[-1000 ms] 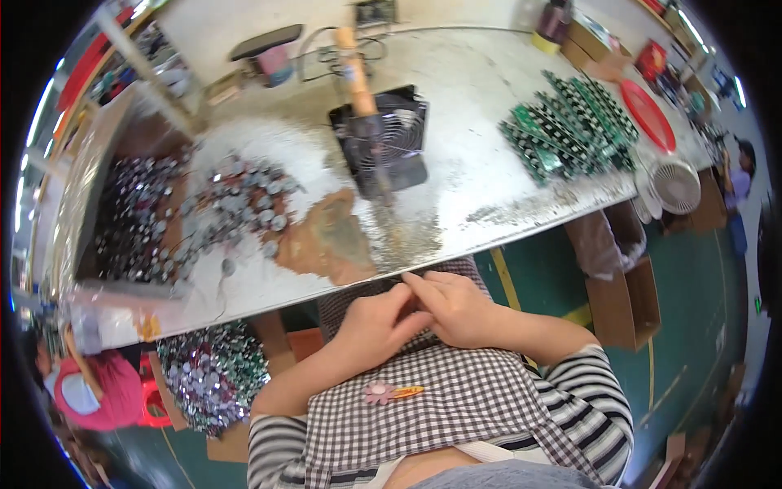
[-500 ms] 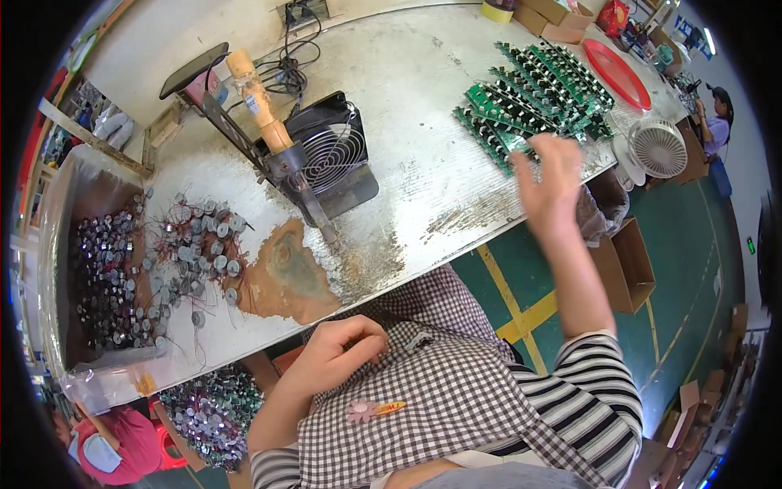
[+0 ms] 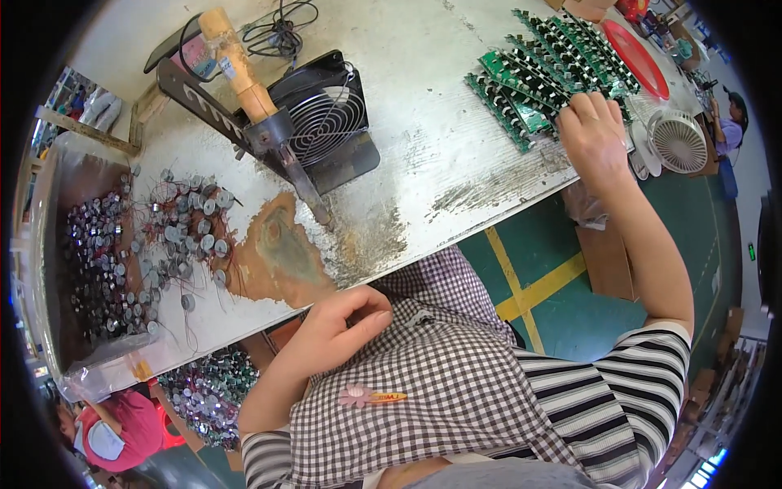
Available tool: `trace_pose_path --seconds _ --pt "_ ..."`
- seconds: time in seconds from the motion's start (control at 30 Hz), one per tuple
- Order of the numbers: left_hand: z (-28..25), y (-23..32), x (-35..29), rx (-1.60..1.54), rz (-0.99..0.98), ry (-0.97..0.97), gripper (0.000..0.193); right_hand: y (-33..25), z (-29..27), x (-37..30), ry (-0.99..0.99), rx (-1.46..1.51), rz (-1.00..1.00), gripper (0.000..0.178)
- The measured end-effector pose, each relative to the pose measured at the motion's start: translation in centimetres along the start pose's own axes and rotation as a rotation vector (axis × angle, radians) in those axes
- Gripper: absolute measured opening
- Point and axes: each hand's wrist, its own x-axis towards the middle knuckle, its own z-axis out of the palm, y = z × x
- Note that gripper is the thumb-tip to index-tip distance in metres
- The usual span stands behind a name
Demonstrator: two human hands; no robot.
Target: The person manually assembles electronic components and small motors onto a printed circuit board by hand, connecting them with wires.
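Observation:
My right hand [image 3: 595, 138] is closed at the near right end of a pile of green circuit boards [image 3: 533, 77]. Its curled fingers touch the boards; the fingertips are hidden, so what they pinch does not show. My left hand [image 3: 346, 326] rests in front of my checkered apron [image 3: 456, 383], just off the table's front edge. Its fingers are curled in with the thumb beside them, and the inside of the grip is hidden. Left of centre, a soldering iron [image 3: 244, 73] with a worn wooden handle sits tilted in a metal stand, beside a black fan [image 3: 330, 122] with a wire guard.
Small round motors [image 3: 191, 212] with thin red wires lie loose on the table [image 3: 423, 147], beside a box [image 3: 61, 187] full of more. A red tray [image 3: 635, 57] and a white fan [image 3: 678, 140] stand beyond the boards. Below are a cardboard box [image 3: 607, 261] and more parts [image 3: 212, 395].
My right hand has moved right onto the boards' near end, and its spread fingers have curled. The left hand stays in nearly the same pose. The whole view has shifted slightly.

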Motion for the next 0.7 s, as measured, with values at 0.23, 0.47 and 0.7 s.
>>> trace_pose_path --seconds 0.23,0.47,0.7 --pt "0.1 -0.3 -0.1 -0.001 -0.002 0.005 0.018 -1.5 -1.0 0.6 0.170 0.325 0.147 0.012" --pt "2.4 -0.3 2.4 -0.762 -0.110 0.060 0.029 -17.6 -6.1 0.7 0.119 0.742 0.101 0.015" --pt "2.3 -1.4 1.7 -0.693 -0.076 0.300 0.018 -21.2 -7.1 1.5 0.154 1.513 -0.017 0.026"
